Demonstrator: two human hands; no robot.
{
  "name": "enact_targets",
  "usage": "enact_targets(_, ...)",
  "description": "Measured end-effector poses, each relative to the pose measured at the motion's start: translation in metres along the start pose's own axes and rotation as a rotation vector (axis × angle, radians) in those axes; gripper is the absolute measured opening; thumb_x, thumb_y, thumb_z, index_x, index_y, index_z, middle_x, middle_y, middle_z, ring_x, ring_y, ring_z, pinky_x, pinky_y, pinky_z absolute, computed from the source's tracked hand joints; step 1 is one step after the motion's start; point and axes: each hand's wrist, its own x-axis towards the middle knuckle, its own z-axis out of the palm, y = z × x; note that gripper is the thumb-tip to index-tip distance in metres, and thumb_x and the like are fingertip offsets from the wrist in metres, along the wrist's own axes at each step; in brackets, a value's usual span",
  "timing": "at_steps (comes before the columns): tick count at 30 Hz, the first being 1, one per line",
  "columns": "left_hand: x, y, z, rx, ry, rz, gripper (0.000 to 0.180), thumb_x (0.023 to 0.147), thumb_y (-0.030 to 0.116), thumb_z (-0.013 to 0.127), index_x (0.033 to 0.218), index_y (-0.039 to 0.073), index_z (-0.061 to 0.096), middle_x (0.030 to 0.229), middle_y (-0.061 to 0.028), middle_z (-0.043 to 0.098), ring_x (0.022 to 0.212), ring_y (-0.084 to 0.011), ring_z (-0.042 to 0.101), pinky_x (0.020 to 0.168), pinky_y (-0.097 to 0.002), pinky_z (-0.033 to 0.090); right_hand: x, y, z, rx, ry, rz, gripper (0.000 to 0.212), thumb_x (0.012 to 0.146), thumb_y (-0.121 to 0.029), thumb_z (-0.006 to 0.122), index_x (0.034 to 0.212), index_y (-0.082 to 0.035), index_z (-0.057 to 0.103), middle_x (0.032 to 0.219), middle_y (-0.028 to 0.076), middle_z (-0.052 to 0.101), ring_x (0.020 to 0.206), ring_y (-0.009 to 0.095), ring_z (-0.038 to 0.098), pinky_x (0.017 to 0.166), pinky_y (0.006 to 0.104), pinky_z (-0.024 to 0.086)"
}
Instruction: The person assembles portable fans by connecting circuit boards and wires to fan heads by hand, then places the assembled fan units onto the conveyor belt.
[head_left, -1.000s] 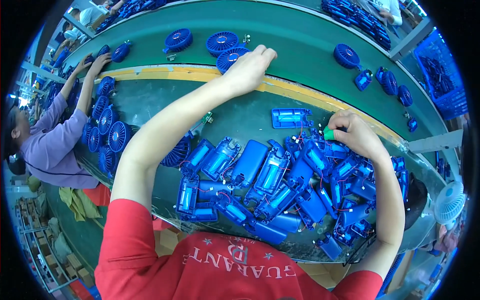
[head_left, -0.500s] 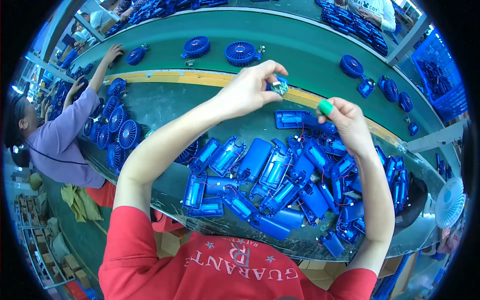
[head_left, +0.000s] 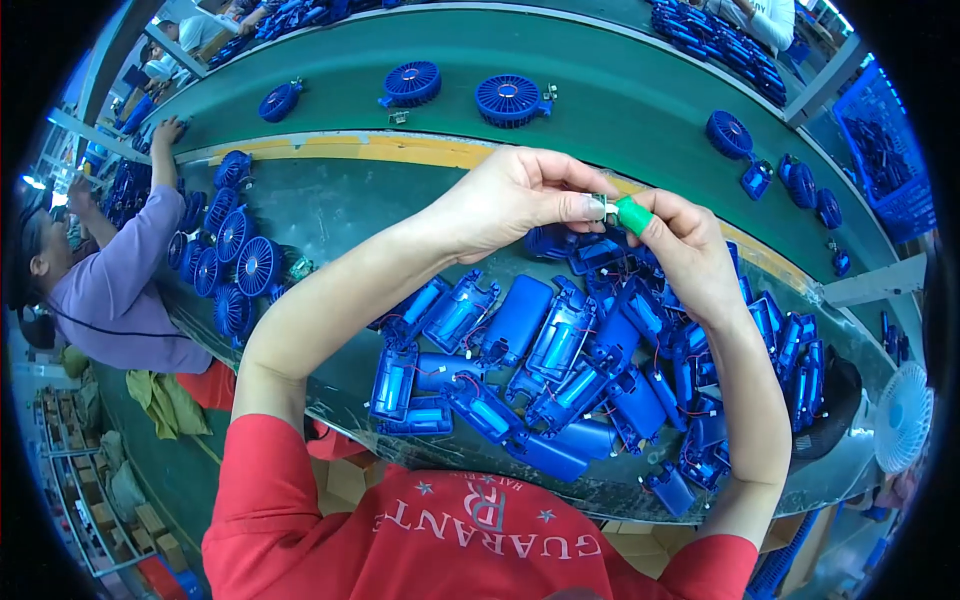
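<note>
My left hand (head_left: 520, 205) pinches a small green circuit board (head_left: 598, 207) between thumb and fingertips. Against it, my right hand (head_left: 685, 240) is closed in a pinch, with a green wrap (head_left: 633, 215) on its thumb. A tiny white piece shows where the fingertips meet; whatever else the right fingers hold is hidden. Below both hands spreads a heap of blue plastic handle housings (head_left: 560, 335), many open, with shiny blue cells inside and thin red wires ending in white plugs.
Past a yellow ledge (head_left: 400, 148), a green conveyor belt (head_left: 620, 110) carries blue fan heads (head_left: 507, 100). More fan heads (head_left: 257, 265) stand at the left beside a co-worker in purple (head_left: 125, 280). A white fan (head_left: 903, 418) and a blue crate (head_left: 880, 150) are at the right.
My hands have come together: the left moved right and down with the circuit board, and the right moved slightly left to meet it. The co-worker's reaching arm has shifted left.
</note>
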Motion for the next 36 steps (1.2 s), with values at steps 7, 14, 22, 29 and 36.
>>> enact_targets(7, 0.004, -0.004, 0.005, -0.006, 0.002, 0.001, 0.035, 0.119, 0.010, 0.085, 0.151, -0.004, 0.082, 0.130, -0.0163, 0.091, 0.119, -0.0226, 0.089, 0.109, -0.0377, 0.073, 0.002, -0.001, -0.005, 0.036, -0.080, -0.086, 0.023, 0.125, -0.022, 0.078, 0.130, -0.003, 0.090, 0.106, -0.006, 0.080, 0.097, 0.004, 0.066, 0.087, 0.0262, 0.055)
enact_targets(14, 0.028, -0.001, -0.002, 0.066, -0.019, -0.011, 0.021, 0.119, 0.012, 0.088, 0.133, -0.001, 0.078, 0.118, -0.0130, 0.088, 0.106, -0.0203, 0.088, 0.097, -0.0349, 0.073, 0.019, 0.003, -0.015, 0.015, -0.071, -0.030, 0.023, 0.125, -0.022, 0.079, 0.126, -0.002, 0.092, 0.102, -0.005, 0.082, 0.097, 0.005, 0.069, 0.088, 0.0273, 0.058)
enact_targets(22, 0.166, -0.049, -0.066, 1.060, 0.317, 0.445, 0.044, 0.117, 0.038, 0.088, 0.142, 0.002, 0.087, 0.127, -0.0155, 0.091, 0.114, -0.0247, 0.088, 0.096, -0.0429, 0.069, 0.105, 0.077, -0.134, -0.028, 0.417, 0.094, 0.026, 0.122, -0.026, 0.081, 0.134, -0.005, 0.092, 0.108, -0.003, 0.088, 0.099, 0.005, 0.071, 0.092, 0.0271, 0.055)
enact_targets(29, 0.226, -0.127, -0.126, 1.839, 0.280, 0.531, 0.068, 0.112, 0.052, 0.089, 0.162, 0.009, 0.074, 0.162, -0.0126, 0.077, 0.163, -0.0365, 0.064, 0.133, -0.0675, 0.047, 0.093, 0.111, -0.167, -1.215, 0.634, -0.445, 0.048, 0.114, -0.018, 0.083, 0.156, 0.003, 0.073, 0.147, 0.029, 0.078, 0.121, 0.045, 0.078, 0.107, 0.0560, 0.062)
enact_targets(36, 0.213, -0.115, -0.130, 1.668, 0.327, 0.293, 0.037, 0.110, 0.028, 0.091, 0.136, 0.006, 0.076, 0.113, -0.0167, 0.087, 0.119, -0.0405, 0.083, 0.122, -0.0576, 0.053, 0.019, 0.106, -0.097, -0.614, -0.188, 0.322, 0.044, 0.108, -0.043, 0.095, 0.101, 0.000, 0.087, 0.082, 0.015, 0.080, 0.078, 0.022, 0.074, 0.073, 0.0459, 0.058)
